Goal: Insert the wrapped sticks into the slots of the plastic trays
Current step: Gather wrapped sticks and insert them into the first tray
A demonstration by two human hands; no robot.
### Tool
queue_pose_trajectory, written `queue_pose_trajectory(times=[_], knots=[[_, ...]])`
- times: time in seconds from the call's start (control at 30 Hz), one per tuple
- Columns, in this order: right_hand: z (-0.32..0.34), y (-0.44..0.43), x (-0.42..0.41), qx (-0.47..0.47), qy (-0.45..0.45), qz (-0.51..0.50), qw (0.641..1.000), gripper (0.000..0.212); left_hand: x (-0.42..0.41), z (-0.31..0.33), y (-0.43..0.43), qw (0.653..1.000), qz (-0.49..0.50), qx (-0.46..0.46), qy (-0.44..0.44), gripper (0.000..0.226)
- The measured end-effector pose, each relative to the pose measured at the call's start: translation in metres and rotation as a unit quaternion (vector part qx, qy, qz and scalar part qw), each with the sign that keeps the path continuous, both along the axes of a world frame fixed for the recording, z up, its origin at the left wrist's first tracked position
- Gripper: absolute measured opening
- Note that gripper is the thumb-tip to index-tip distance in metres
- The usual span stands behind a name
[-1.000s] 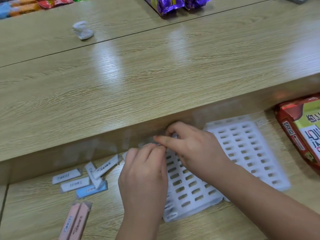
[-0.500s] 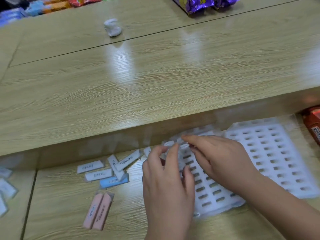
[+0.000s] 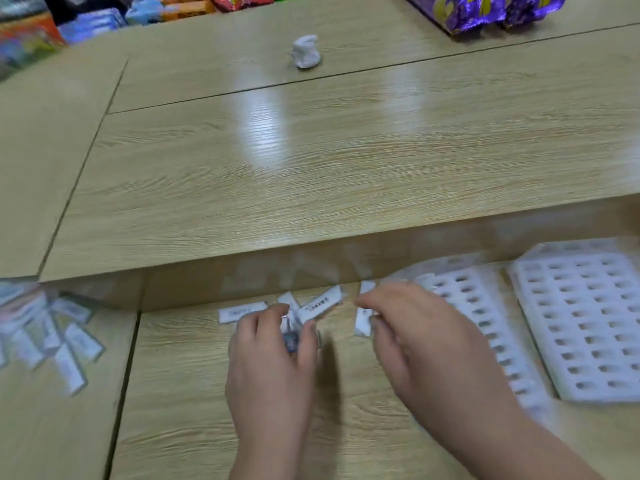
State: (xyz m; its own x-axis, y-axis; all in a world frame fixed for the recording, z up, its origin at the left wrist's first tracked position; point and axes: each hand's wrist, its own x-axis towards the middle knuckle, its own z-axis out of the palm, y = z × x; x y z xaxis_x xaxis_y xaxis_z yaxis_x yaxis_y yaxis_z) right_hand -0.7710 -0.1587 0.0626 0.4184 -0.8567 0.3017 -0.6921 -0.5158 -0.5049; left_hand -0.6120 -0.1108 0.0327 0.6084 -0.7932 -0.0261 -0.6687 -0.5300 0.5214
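White paper-wrapped sticks [image 3: 320,306] are lying scattered on the light wooden surface [image 3: 207,393], just below a raised ledge and left of two white slotted plastic trays [image 3: 585,327]. The left hand [image 3: 273,351] is curling over the scatter, its grip holding a small blue-wrapped stick [image 3: 291,337], which is blurred. The right hand [image 3: 429,341] is pinching one white stick [image 3: 363,322] between thumb and forefinger, near the trays' left edge. A loose heap of sticks [image 3: 59,337] is lying far left. A crumpled white paper wad [image 3: 306,53] is sitting well beyond, with purple foil packets [image 3: 485,10] at top right.
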Motion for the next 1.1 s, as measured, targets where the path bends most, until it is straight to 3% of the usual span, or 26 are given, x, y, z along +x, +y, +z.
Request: queue_pose_trajectory(times=[0.07, 0.17, 0.3, 0.4, 0.47, 0.63, 0.77, 0.87, 1.0, 1.1], knots=[[-0.01, 0.0, 0.035, 0.02, 0.046, 0.024, 0.998, 0.033, 0.009, 0.0, -0.006, 0.996, -0.02, 0.083, -0.019, 0.048], [-0.029, -0.015, 0.068, 0.006, 0.172, -0.003, 0.985, 0.024, 0.012, 0.0, -0.012, 0.986, -0.056, 0.151, -0.049, 0.051], [-0.046, -0.027, 0.08, -0.033, 0.259, -0.002, 0.965, 0.033, 0.017, -0.008, -0.012, 0.991, -0.044, 0.114, -0.06, 0.042], [-0.044, -0.024, 0.079, -0.041, 0.301, 0.007, 0.953, 0.014, 0.022, -0.009, -0.011, 0.99, -0.037, 0.126, -0.058, 0.038], [-0.039, -0.02, 0.08, -0.02, 0.298, 0.008, 0.954, 0.007, 0.025, -0.008, -0.01, 0.987, -0.041, 0.15, -0.051, 0.035], [-0.016, -0.01, 0.076, 0.041, 0.258, 0.02, 0.965, 0.022, 0.03, -0.006, -0.005, 0.99, -0.038, 0.132, -0.007, 0.019], [0.002, -0.002, 0.038, 0.126, 0.1, 0.019, 0.987, 0.013, 0.037, 0.004, 0.006, 0.998, -0.017, 0.037, 0.054, 0.007], [0.008, 0.0, 0.002, 0.153, -0.003, -0.015, 0.988, 0.014, 0.037, 0.02, 0.012, 0.988, -0.014, -0.044, 0.145, 0.011], [0.025, 0.004, -0.051, 0.131, -0.034, -0.043, 0.99, 0.028, 0.02, 0.046, 0.011, 0.969, -0.076, -0.145, 0.187, 0.015], [0.029, 0.0, -0.085, 0.138, -0.018, -0.078, 0.987, 0.032, -0.002, 0.056, 0.005, 0.958, -0.147, -0.17, 0.177, 0.018]])
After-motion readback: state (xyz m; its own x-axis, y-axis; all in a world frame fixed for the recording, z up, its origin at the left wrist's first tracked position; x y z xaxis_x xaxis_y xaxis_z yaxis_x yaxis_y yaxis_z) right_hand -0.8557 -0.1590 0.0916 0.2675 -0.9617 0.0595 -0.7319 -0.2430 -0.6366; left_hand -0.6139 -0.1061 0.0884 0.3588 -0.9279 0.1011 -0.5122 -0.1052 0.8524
